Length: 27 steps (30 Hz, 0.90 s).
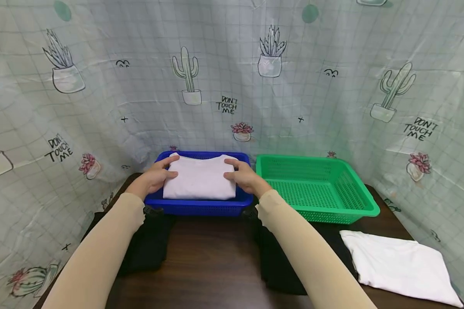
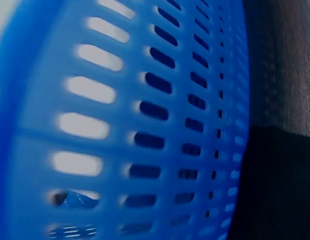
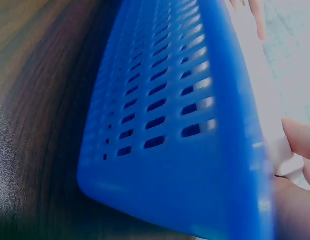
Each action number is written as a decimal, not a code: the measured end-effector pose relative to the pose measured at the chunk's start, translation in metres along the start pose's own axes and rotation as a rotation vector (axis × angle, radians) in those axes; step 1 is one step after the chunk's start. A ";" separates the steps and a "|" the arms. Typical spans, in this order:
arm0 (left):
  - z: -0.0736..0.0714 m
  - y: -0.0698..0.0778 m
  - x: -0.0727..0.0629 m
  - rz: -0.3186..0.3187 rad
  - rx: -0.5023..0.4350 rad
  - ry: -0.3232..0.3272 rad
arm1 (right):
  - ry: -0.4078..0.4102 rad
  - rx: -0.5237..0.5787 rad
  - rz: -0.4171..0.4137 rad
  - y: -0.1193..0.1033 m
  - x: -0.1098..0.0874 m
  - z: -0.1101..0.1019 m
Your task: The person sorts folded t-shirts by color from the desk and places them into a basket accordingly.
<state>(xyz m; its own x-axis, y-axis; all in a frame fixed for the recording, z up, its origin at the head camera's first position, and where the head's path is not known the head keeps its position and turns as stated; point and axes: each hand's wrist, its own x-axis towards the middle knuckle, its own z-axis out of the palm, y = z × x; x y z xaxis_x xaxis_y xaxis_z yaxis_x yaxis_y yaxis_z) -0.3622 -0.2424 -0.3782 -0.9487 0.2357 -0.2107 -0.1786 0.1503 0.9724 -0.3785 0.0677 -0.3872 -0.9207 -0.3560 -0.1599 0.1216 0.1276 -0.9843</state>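
A folded white garment, with a neckline-like curve at its far edge, lies level at the opening of the blue basket. My left hand grips its left side, thumb on top. On the opposite side my right hand holds the cloth the same way. The right wrist view shows the fingers pinching the white cloth just past the basket rim. Only the slotted basket wall fills most of the left wrist view, so the left hand is hidden there.
To the right of the blue basket stands a green basket. Another folded white garment lies at the front right. Black folded cloth is on the left, more black cloth under the right forearm. A printed curtain hangs behind.
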 end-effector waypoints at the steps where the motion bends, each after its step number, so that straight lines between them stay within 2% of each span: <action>1: 0.000 -0.001 0.001 -0.009 -0.004 0.006 | 0.003 0.001 0.002 0.001 0.002 0.001; 9: -0.008 -0.010 0.007 -0.050 0.026 0.068 | 0.063 -0.063 0.026 0.011 0.016 0.019; 15: -0.005 -0.018 0.013 -0.090 0.139 0.062 | 0.129 -0.128 0.094 0.021 0.016 0.029; 19: -0.002 -0.019 0.016 -0.100 0.179 0.054 | 0.162 -0.174 0.096 0.024 0.015 0.030; 22: -0.001 -0.021 0.018 -0.109 0.224 0.043 | 0.157 -0.284 0.077 0.026 0.018 0.029; 27: -0.001 -0.026 0.021 -0.115 0.378 0.004 | 0.086 -0.548 0.090 0.032 0.022 0.027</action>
<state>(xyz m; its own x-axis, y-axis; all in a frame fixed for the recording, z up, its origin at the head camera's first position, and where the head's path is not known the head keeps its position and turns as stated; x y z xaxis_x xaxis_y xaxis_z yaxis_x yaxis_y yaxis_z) -0.3779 -0.2419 -0.4080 -0.9293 0.1935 -0.3146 -0.1755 0.5182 0.8371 -0.3847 0.0391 -0.4247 -0.9454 -0.2473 -0.2121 0.0119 0.6244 -0.7810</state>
